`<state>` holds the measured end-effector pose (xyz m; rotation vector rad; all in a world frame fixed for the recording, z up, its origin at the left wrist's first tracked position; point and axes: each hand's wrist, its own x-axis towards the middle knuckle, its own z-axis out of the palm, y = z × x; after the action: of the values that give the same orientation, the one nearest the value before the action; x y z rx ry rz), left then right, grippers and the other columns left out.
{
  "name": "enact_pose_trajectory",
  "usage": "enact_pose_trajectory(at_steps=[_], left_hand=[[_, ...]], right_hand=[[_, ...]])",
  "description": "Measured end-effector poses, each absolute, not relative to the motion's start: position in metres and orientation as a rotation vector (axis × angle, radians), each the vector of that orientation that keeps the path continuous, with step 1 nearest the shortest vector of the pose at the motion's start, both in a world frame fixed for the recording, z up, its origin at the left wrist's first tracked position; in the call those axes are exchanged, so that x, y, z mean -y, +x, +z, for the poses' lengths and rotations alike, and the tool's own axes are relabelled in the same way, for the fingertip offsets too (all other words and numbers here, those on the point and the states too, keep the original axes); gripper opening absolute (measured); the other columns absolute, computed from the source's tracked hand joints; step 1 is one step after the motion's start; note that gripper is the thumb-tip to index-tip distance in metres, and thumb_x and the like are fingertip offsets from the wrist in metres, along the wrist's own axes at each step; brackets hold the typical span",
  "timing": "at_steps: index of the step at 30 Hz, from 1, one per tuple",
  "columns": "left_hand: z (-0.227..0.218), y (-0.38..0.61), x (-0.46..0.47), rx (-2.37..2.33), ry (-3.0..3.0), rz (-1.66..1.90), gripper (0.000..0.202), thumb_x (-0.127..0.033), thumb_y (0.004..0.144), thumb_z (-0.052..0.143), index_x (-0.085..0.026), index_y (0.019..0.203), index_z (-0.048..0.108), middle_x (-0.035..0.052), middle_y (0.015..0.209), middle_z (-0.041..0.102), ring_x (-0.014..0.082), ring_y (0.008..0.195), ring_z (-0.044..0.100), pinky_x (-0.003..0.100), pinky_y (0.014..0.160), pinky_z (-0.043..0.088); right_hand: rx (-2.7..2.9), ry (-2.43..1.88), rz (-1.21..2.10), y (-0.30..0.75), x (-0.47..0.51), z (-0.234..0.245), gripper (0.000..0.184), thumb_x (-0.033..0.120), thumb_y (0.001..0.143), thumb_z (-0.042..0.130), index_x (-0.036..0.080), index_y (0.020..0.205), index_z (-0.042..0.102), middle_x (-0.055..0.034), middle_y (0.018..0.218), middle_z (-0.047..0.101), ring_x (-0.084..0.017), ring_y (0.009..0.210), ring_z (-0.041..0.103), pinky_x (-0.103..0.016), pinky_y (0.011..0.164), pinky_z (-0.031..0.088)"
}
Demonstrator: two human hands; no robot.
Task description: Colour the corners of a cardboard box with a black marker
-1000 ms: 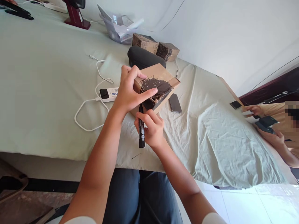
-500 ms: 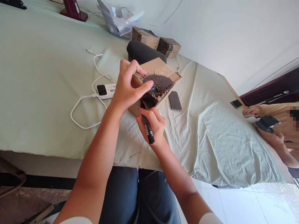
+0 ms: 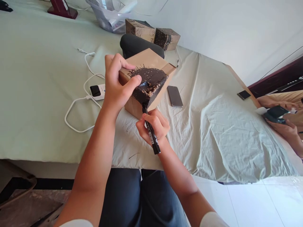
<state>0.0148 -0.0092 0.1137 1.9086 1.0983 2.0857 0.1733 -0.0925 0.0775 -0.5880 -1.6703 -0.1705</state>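
Note:
A brown cardboard box (image 3: 146, 59) with a large black inked patch on its near corner rests tilted on the cloth-covered table (image 3: 35, 82). My left hand (image 3: 117, 84) grips the box from the left, thumb on the inked face. My right hand (image 3: 153, 126) is closed round a black marker (image 3: 151, 132), whose tip touches the lower edge of the inked patch.
A phone (image 3: 174, 96) lies right of the box. A white power bank (image 3: 97, 91) with a looping white cable sits to the left. Behind are a dark case (image 3: 132, 45), two drawn-on boxes (image 3: 151, 33) and a plastic tub (image 3: 106, 15). Another person's hands hold a dark device (image 3: 276, 113) at the right edge.
The box has turned and lifted a little in my left hand. The marker has tilted from upright to slanted, its tip still at the inked patch's lower edge. The view has shifted.

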Motion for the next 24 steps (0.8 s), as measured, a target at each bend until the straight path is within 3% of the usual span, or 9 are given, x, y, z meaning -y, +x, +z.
enact_pose_trajectory(at_steps=[3, 7, 16, 21, 24], left_hand=[[0.111, 0.017, 0.005, -1.033, 1.899, 2.163, 0.043, -0.056, 0.09, 0.081, -0.019, 0.095, 0.061, 0.0061, 0.105, 0.056, 0.0263, 0.116, 0.06, 0.044, 0.108, 0.044], [0.106, 0.009, -0.004, -0.966, 1.865, 2.234, 0.041, -0.054, 0.088, 0.08, -0.016, 0.094, 0.063, 0.0072, 0.104, 0.064, 0.0287, 0.119, 0.064, 0.045, 0.106, 0.046], [0.099, -0.007, -0.019, -0.689, 1.722, 2.26, 0.03, -0.04, 0.077, 0.073, -0.014, 0.091, 0.067, 0.0125, 0.108, 0.075, 0.0311, 0.112, 0.069, 0.047, 0.1, 0.049], [0.102, -0.01, -0.019, -0.595, 1.613, 2.199, 0.028, -0.038, 0.068, 0.068, -0.017, 0.086, 0.064, 0.015, 0.108, 0.078, 0.031, 0.104, 0.07, 0.046, 0.098, 0.05], [0.104, -0.011, -0.018, -0.596, 1.54, 2.186, 0.028, -0.036, 0.06, 0.065, -0.02, 0.082, 0.063, 0.0152, 0.107, 0.079, 0.0312, 0.102, 0.07, 0.047, 0.097, 0.051]], right_hand=[[1.64, -0.557, -0.145, 0.174, 0.091, 0.079, 0.026, 0.002, 0.09, 0.06, 0.025, 0.098, 0.053, 0.0037, 0.07, 0.044, -0.014, 0.061, 0.054, -0.026, 0.055, 0.042], [1.557, -0.496, -0.125, 0.178, 0.086, 0.078, 0.028, 0.002, 0.086, 0.059, 0.026, 0.098, 0.053, 0.0041, 0.07, 0.049, -0.014, 0.061, 0.057, -0.025, 0.053, 0.044], [1.54, -0.365, 0.415, 0.192, 0.078, 0.078, 0.013, 0.015, 0.099, 0.06, 0.027, 0.095, 0.055, 0.0002, 0.078, 0.069, -0.016, 0.068, 0.072, -0.027, 0.056, 0.054], [1.485, -0.369, 0.574, 0.19, 0.076, 0.076, 0.014, 0.031, 0.106, 0.059, 0.028, 0.094, 0.053, -0.0001, 0.078, 0.072, -0.018, 0.076, 0.077, -0.033, 0.068, 0.063], [1.401, -0.328, 0.634, 0.191, 0.073, 0.076, 0.014, 0.028, 0.106, 0.063, 0.027, 0.094, 0.056, 0.0005, 0.082, 0.071, -0.018, 0.078, 0.078, -0.034, 0.067, 0.062]])
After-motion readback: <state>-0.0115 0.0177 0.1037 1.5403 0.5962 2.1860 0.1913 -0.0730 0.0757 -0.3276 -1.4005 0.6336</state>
